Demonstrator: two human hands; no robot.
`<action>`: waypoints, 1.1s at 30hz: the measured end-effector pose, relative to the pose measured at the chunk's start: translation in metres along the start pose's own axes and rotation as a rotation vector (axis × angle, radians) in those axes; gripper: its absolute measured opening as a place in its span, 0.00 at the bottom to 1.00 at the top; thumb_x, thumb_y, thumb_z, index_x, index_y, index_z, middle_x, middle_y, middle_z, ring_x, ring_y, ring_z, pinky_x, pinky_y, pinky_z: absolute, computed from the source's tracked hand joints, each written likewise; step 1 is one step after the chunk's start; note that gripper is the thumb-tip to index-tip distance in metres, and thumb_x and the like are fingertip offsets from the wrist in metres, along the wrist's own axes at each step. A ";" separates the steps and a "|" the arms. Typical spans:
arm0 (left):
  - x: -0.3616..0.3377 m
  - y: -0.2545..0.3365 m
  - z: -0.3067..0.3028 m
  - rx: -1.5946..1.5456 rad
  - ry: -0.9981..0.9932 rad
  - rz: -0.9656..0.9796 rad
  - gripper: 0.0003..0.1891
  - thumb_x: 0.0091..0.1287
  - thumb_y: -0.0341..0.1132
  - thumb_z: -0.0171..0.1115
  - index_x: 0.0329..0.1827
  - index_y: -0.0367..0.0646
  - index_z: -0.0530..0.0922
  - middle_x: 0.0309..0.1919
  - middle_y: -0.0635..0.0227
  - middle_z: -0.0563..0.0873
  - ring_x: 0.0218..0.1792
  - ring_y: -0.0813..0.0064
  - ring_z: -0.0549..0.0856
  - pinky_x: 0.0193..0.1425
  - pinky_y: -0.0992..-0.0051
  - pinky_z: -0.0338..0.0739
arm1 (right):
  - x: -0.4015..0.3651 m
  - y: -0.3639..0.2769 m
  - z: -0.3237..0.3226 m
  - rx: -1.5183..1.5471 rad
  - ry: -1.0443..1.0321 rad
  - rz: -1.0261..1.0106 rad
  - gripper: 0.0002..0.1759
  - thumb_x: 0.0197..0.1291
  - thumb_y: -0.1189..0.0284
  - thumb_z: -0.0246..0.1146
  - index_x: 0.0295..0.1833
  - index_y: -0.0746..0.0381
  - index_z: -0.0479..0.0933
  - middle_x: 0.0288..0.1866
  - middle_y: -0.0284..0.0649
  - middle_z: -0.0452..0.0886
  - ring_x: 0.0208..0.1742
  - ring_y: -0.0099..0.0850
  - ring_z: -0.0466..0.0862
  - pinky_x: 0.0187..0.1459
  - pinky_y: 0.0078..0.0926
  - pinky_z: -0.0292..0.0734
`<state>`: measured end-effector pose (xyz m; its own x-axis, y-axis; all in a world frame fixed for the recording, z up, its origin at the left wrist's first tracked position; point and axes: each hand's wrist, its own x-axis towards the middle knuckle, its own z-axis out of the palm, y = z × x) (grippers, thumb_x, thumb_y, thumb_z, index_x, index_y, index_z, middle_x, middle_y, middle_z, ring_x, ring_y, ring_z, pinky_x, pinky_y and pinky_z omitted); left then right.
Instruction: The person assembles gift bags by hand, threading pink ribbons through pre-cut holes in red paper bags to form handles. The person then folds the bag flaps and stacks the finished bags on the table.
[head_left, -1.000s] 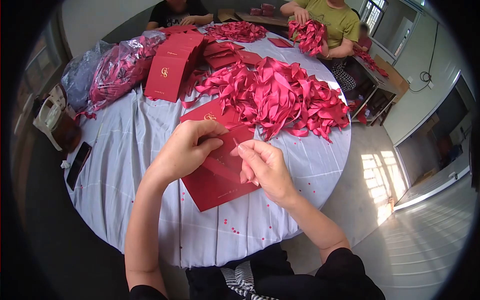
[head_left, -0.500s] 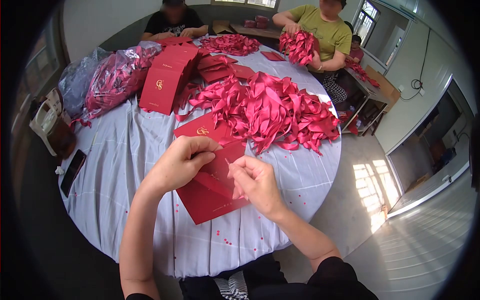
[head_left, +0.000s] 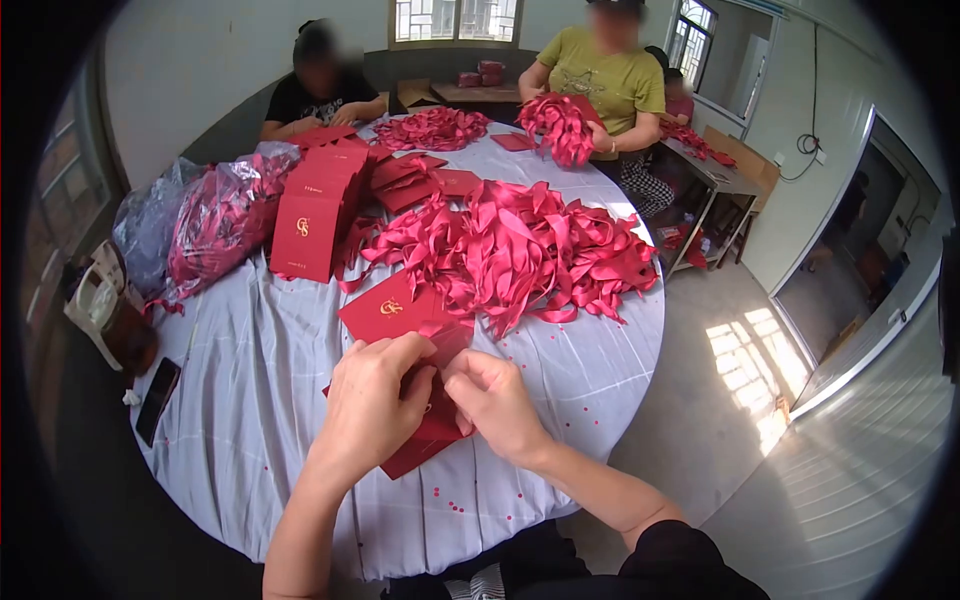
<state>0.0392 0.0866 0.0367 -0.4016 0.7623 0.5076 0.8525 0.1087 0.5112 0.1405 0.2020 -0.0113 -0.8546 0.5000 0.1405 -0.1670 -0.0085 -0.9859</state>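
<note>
My left hand (head_left: 380, 395) has its fingers closed on the upper edge of a dark red card bag (head_left: 425, 450) near the table's front. Close beside it, my right hand (head_left: 495, 405) is pinched at the bag's ribbon (head_left: 450, 343), its thumb and forefinger together. Both hands hide much of the bag. Just beyond them lies another red card (head_left: 391, 307) with a gold emblem. A large heap of red ribbons (head_left: 520, 245) touches that card's right side.
The round table (head_left: 260, 400) has a white cloth. At its left are upright red cards (head_left: 305, 225), plastic bags of ribbon (head_left: 225, 215), a phone (head_left: 157, 402) and a brown container (head_left: 125, 330). Two people sit or stand across the table; one holds ribbons (head_left: 560, 130).
The view has tilted up, so the scene sits lower. My hands have moved closer together over the bag, and ribbon now shows between them.
</note>
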 end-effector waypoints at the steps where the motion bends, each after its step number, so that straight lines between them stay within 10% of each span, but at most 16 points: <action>1: 0.000 0.002 -0.001 0.028 -0.001 0.016 0.07 0.53 0.24 0.62 0.35 0.38 0.76 0.26 0.58 0.83 0.31 0.57 0.83 0.39 0.63 0.72 | 0.000 0.000 -0.001 0.108 -0.026 0.058 0.06 0.64 0.78 0.56 0.33 0.65 0.74 0.21 0.28 0.73 0.19 0.14 0.71 0.20 0.15 0.66; 14: -0.005 0.009 0.002 0.124 0.014 0.066 0.11 0.55 0.22 0.63 0.42 0.40 0.77 0.28 0.62 0.84 0.31 0.61 0.82 0.41 0.68 0.69 | 0.008 -0.016 -0.010 -0.139 -0.091 0.083 0.07 0.62 0.74 0.60 0.36 0.68 0.75 0.22 0.43 0.78 0.24 0.28 0.80 0.29 0.31 0.75; 16: -0.004 0.009 -0.004 0.111 -0.001 0.086 0.13 0.55 0.22 0.63 0.43 0.40 0.75 0.28 0.62 0.84 0.32 0.61 0.82 0.40 0.67 0.69 | 0.009 -0.016 -0.012 -0.530 -0.003 -0.432 0.07 0.62 0.72 0.62 0.39 0.65 0.75 0.25 0.41 0.80 0.26 0.36 0.81 0.31 0.35 0.75; 20: -0.009 0.017 -0.018 0.089 -0.041 0.093 0.14 0.54 0.21 0.65 0.43 0.39 0.74 0.36 0.63 0.84 0.33 0.62 0.83 0.42 0.68 0.69 | 0.007 -0.045 -0.025 -0.747 -0.012 -0.721 0.12 0.53 0.73 0.68 0.42 0.63 0.75 0.40 0.42 0.71 0.44 0.40 0.74 0.47 0.37 0.70; 33: -0.026 0.020 -0.007 0.212 0.087 0.173 0.16 0.54 0.22 0.67 0.42 0.40 0.70 0.30 0.67 0.82 0.31 0.66 0.81 0.40 0.69 0.67 | 0.029 -0.081 -0.033 -0.999 -0.449 -0.674 0.07 0.55 0.71 0.65 0.33 0.63 0.80 0.36 0.43 0.72 0.42 0.38 0.74 0.45 0.36 0.70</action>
<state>0.0641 0.0643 0.0389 -0.2638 0.7246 0.6367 0.9580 0.1198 0.2606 0.1449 0.2457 0.0693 -0.8681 -0.1836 0.4611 -0.3561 0.8776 -0.3210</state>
